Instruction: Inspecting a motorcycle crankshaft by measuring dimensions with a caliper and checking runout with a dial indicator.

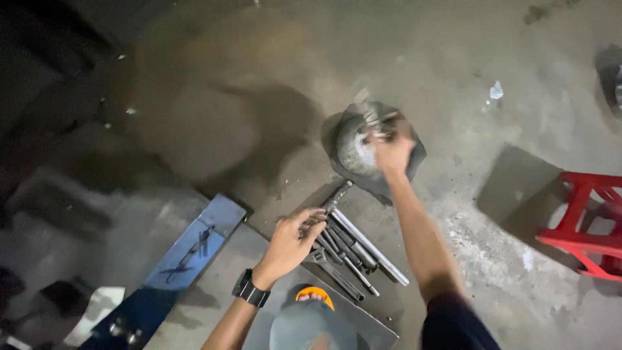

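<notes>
Seen from the head camera, my left hand (295, 240), with a black watch on its wrist, closes around a dark metal rod (337, 196) at the edge of a row of long steel tools (353, 253) lying on the concrete floor. My right hand (391, 152) reaches forward into a round dark metal bowl (346, 146) holding small shiny parts. Motion blur hides what its fingers hold, if anything.
A red plastic stool (586, 223) stands at the right. A long blue metal bar (184, 259) lies on the left next to a flat grey sheet (227, 304). My orange sandal (314, 295) and knee show at the bottom.
</notes>
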